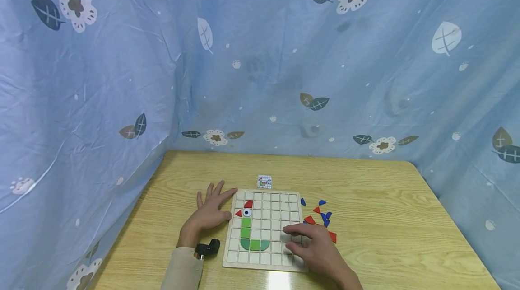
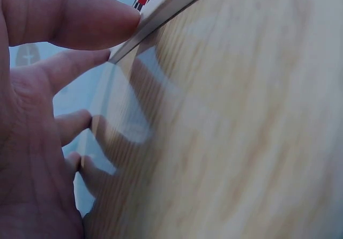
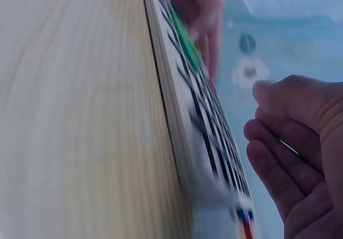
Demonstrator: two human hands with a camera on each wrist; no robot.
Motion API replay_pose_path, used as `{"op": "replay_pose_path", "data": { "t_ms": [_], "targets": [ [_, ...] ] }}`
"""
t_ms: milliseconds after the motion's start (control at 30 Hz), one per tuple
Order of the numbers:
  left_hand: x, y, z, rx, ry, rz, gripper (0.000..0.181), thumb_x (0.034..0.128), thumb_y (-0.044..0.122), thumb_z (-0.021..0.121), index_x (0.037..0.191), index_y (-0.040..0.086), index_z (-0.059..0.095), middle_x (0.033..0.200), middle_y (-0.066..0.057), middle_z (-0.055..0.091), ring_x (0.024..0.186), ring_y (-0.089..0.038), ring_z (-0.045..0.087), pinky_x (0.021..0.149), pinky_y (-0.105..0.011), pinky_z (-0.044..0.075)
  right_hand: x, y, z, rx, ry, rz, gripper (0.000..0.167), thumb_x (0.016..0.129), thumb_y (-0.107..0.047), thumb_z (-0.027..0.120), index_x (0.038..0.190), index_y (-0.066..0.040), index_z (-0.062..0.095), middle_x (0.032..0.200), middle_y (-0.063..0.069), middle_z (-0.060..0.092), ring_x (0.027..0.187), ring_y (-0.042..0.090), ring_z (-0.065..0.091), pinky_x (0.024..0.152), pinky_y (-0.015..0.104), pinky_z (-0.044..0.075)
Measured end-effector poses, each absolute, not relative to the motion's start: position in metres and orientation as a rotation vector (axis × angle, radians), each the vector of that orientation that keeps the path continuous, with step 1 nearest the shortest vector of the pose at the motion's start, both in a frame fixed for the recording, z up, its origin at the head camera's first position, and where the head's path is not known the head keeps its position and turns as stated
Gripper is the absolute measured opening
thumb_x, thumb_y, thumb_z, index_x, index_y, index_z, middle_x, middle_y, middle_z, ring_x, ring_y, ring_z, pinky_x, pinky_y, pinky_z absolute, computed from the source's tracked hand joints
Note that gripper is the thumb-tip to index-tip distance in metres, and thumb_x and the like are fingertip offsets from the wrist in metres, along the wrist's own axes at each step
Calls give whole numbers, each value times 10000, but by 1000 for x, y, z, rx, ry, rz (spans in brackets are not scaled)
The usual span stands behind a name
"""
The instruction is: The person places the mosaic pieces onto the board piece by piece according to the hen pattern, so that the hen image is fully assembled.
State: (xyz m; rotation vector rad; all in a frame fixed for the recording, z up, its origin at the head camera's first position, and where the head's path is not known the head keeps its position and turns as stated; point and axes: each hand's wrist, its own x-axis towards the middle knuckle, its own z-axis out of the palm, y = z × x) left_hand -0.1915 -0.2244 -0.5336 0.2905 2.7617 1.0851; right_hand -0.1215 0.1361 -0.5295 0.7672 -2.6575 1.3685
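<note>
A wooden grid board (image 1: 276,256) lies on the table, bearing a figure of red, green and teal pieces with a round eye piece (image 1: 247,212). My left hand (image 1: 209,214) spreads its fingers at the board's left edge; in the left wrist view the left hand (image 2: 32,99) has its thumb against that edge. Over the board's lower right part hovers my right hand (image 1: 318,249), thumb and fingers apart, nothing seen between them. The right wrist view shows the right hand (image 3: 300,137) with loosely bent fingers beside the board (image 3: 171,99).
Loose red and blue pieces, among them a red triangle (image 1: 317,210) and a blue half-round (image 1: 322,202), lie right of the board, partly behind the right hand. A small printed card (image 1: 264,181) lies beyond the board. Patterned curtains (image 1: 260,55) stand around the table (image 1: 386,217).
</note>
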Motion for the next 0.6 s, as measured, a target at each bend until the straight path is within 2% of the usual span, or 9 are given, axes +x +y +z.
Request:
{"op": "replay_pose_path", "data": {
  "t_ms": [133,333,433,600],
  "targets": [
    [-192,-224,-534,292,2763,1080,841,859,135,714,1666,227,497,1842,-201,113,1692,-502,-93,1237,-778,-202,-116,166,-533,642,-2629,1381,284,890,-143,909,1164,-189,850,1138,-81,842,1097,52,768,935,245,625],
    [-192,-224,-535,295,2770,1071,842,854,142,712,1665,219,498,1840,-209,111,1689,-513,-86,1235,-781,-200,-104,207,-534,372,-2632,1436,331,868,-82,912,1178,-176,846,1130,-42,850,1049,50,786,873,231,646],
    [-192,-224,-534,296,2769,1074,844,851,138,710,1665,214,498,1839,-212,110,1688,-516,-88,1234,-780,-202,-100,223,-533,230,-2665,1393,336,871,-79,910,1175,-206,845,1125,-56,850,1052,20,777,884,187,624],
    [-192,-224,-534,300,2767,1079,842,853,129,710,1664,212,498,1838,-216,111,1687,-517,-91,1231,-783,-205,-98,242,-531,107,-2669,1320,321,862,-57,912,1157,-166,849,1109,-33,853,1032,-35,756,856,144,609]
  ]
}}
